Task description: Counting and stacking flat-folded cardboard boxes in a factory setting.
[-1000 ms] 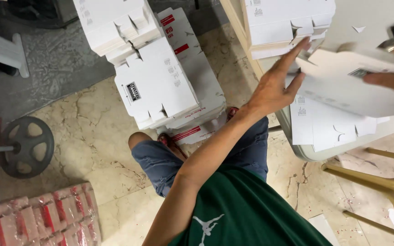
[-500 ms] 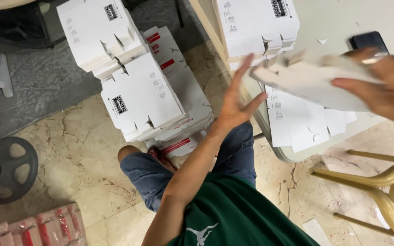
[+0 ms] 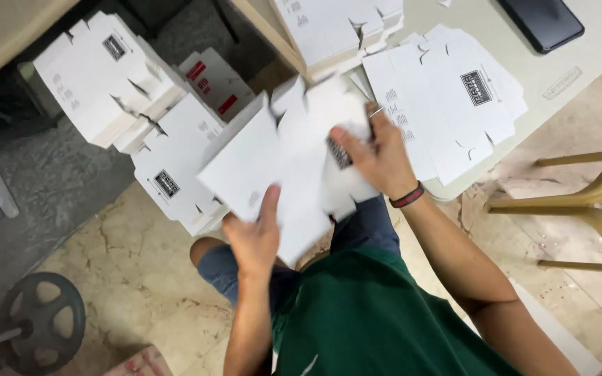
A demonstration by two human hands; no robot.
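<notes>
Two bare hands hold one flat white cardboard box blank (image 3: 280, 160) above the person's lap, seen from a camera looking straight down. The left hand (image 3: 256, 240) grips the blank's near edge, thumb pressed on top and the other fingers hidden beneath it. The right hand (image 3: 377, 150), with a dark band on its wrist, lies spread across the blank's right part, fingers curled over a small dark printed patch. The blank is tilted, and its notched flaps point up and away from the person.

One pale table (image 3: 593, 63) fills the upper right. On it lie a fanned pile of flat white blanks (image 3: 454, 97) just beside the right hand (the exact count is hard to tell, since the sheets overlap), a second stack of blanks (image 3: 336, 28) at the table's far edge, and one black phone (image 3: 539, 22) lying flat, well apart from the hands.

On the floor to the left stand stacks of blanks (image 3: 120, 83), three at least, leaning against one another; one among them shows red markings.

One yellow plastic chair (image 3: 593, 202) stands at the right edge. One round black weight plate (image 3: 40, 320) on a bar lies at lower left on the marbled stone floor (image 3: 134, 278). The person wears a green shirt (image 3: 377, 313) and denim shorts.
</notes>
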